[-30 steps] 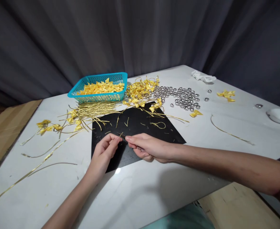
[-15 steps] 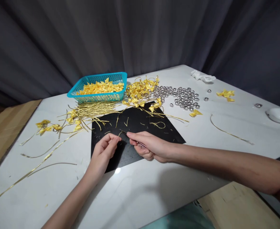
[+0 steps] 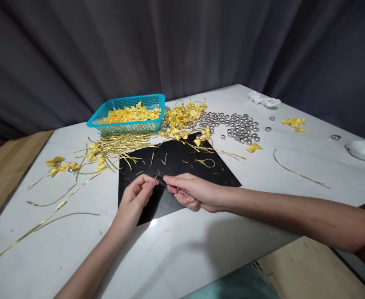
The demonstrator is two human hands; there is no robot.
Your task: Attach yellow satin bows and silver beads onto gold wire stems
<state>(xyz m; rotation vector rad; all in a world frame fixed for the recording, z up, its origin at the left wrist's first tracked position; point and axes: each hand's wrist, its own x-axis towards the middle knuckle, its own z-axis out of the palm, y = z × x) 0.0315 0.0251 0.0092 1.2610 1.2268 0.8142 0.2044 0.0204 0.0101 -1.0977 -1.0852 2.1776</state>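
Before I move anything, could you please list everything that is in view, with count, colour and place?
Table: one, white, centre.
Curtain: one, dark grey, behind the table.
Basket: one, blue, table's far left.
Bows: many, yellow, in the basket and scattered.
Cords: many, gold, mostly before the basket.
Beads: many, silver, mostly right of the basket.
Mat: one, black, mid-table.
Scraps: several, gold, on the mat.
Tissue: one, white, far right.
Dish: one, white, right edge.
Cardboard: one, brown, left edge.
Cloth: one, teal, bottom edge.
Tool: one, dark, above the mat, type unclear.
Left hand: one, bare, pinching a cord end.
Right hand: one, bare, gripping the tool.
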